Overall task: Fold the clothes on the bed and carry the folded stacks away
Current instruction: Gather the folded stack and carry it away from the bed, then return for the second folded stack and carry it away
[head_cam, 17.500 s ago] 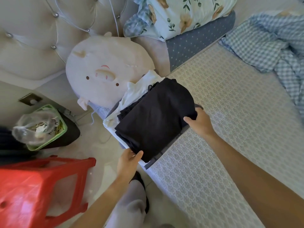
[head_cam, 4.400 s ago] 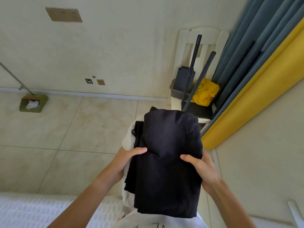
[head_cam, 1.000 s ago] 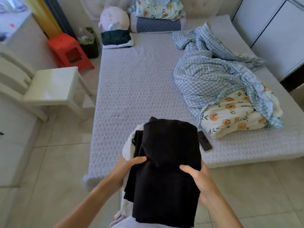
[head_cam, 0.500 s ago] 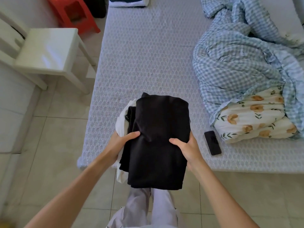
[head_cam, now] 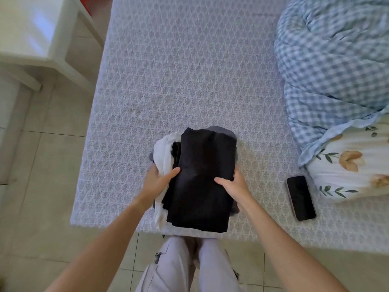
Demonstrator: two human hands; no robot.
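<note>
**Stack at the near bed edge**

Patterned bed [head_cam: 189,70] filling the view. Left hand [head_cam: 156,182] and right hand [head_cam: 233,185] are clasping the folded stack [head_cam: 202,178] by its sides, thumbs on top. Advice: keeping it level, squeezing evenly. Phone [head_cam: 301,198] lying nearby.

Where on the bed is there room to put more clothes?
Bare mattress lies beyond the clothes stack, between the white chair and checked quilt. It is crowded between the stack, phone and quilt.
</note>
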